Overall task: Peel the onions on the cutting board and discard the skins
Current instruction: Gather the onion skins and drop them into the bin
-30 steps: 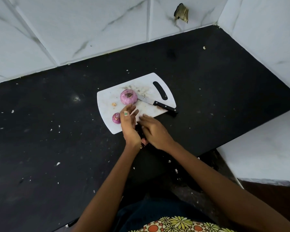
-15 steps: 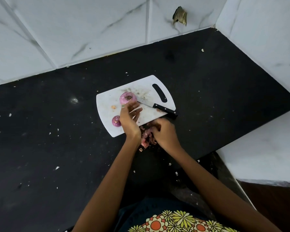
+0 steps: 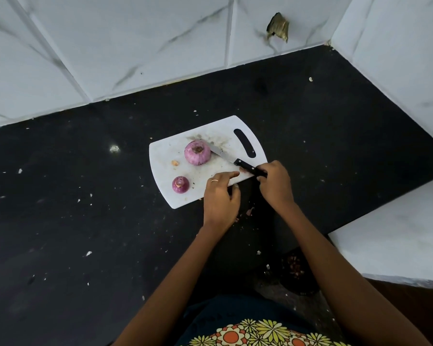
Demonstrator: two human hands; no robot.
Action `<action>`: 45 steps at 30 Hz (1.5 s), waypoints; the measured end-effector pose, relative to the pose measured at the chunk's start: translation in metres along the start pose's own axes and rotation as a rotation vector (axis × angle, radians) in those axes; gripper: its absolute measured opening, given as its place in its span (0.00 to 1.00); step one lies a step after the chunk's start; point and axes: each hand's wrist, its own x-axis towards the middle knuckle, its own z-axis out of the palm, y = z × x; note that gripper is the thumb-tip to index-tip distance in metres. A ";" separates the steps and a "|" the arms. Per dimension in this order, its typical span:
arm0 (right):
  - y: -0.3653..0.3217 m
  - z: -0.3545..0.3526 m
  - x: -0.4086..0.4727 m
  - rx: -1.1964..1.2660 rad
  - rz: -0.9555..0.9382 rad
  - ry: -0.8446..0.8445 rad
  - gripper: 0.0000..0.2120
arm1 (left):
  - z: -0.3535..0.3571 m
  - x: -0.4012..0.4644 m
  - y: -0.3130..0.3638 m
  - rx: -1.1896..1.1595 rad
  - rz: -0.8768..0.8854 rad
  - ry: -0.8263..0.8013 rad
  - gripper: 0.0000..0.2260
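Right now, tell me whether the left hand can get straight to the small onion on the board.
Probably yes. The left hand rests at the cutting board near edge, and bare board lies between it and the small onion. The knife lies off to the other side.

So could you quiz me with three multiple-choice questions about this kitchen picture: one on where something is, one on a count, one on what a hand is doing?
1. Where does the knife blade lie?
A. On the black counter
B. On the cutting board, beside the large onion
C. Against the wall tiles

2. How many onions are on the board?
A. Two
B. Four
C. None

3. What is the right hand doing?
A. Resting flat on the counter
B. Lifting the small onion
C. Touching the knife handle

Answers:
1. B: the knife blade points at the large onion on the cutting board.
2. A: only the large onion and the small onion lie there.
3. C: the right hand has its fingertips at the handle's end; the left hand rests at the board's near edge.
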 end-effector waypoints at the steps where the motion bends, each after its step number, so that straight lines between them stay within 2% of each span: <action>1: 0.000 -0.002 0.000 0.025 0.007 0.012 0.13 | 0.001 0.003 0.001 0.038 0.022 -0.009 0.16; 9: -0.002 -0.008 0.007 0.010 -0.031 0.064 0.12 | 0.020 0.021 -0.006 0.518 0.181 -0.388 0.28; 12: -0.002 -0.003 0.010 -0.033 -0.045 0.066 0.12 | 0.018 0.017 -0.014 0.673 0.252 -0.424 0.31; 14: 0.000 0.001 0.012 -0.091 -0.076 0.075 0.12 | 0.011 0.008 -0.019 0.691 0.301 -0.438 0.33; 17: 0.000 0.009 0.012 -0.183 -0.129 0.154 0.11 | -0.003 -0.008 -0.027 0.530 0.319 -0.476 0.32; 19: -0.005 0.013 0.008 -0.100 -0.185 0.209 0.12 | -0.009 -0.018 -0.029 0.371 0.282 -0.378 0.30; 21: -0.014 0.021 0.002 0.017 -0.315 0.181 0.15 | -0.011 -0.024 -0.032 0.220 0.180 -0.198 0.28; 22: -0.019 0.026 0.000 0.043 -0.385 0.113 0.18 | -0.009 -0.025 -0.034 0.147 0.118 -0.117 0.29; 24: -0.029 0.037 -0.008 -0.020 -0.465 -0.138 0.22 | -0.007 -0.026 -0.035 0.031 0.035 -0.027 0.32; 26: -0.035 0.047 -0.017 -0.210 -0.525 -0.353 0.26 | -0.006 -0.025 -0.034 -0.021 0.025 -0.035 0.35; 28: -0.033 0.049 -0.028 -0.224 -0.637 -0.408 0.28 | -0.008 -0.025 -0.034 -0.050 0.042 -0.068 0.33; 29: -0.031 0.048 -0.033 -0.121 -0.660 -0.395 0.28 | -0.009 -0.026 -0.035 -0.081 0.042 -0.064 0.32; 31: -0.029 0.041 -0.038 0.143 -0.579 -0.301 0.25 | -0.011 -0.029 -0.037 -0.185 0.015 -0.011 0.31; 34: -0.046 0.031 -0.025 0.268 -0.498 -0.007 0.17 | -0.014 -0.029 -0.034 -0.252 -0.054 0.113 0.27; 35: -0.059 0.028 -0.017 0.237 -0.510 0.032 0.15 | -0.015 -0.028 -0.031 -0.258 -0.084 0.163 0.26; 37: -0.091 0.024 -0.001 0.151 -0.589 0.001 0.13 | -0.015 -0.026 -0.025 -0.280 -0.168 0.251 0.26; 41: -0.144 0.031 0.019 -0.263 -0.816 -0.277 0.24 | -0.014 -0.026 -0.018 -0.314 -0.308 0.319 0.22; 43: -0.157 0.041 0.023 -0.461 -0.892 -0.360 0.26 | -0.015 -0.028 -0.013 -0.346 -0.304 0.320 0.19; 45: -0.158 0.053 0.025 -0.555 -0.909 -0.396 0.23 | -0.015 -0.029 -0.013 -0.367 -0.307 0.334 0.16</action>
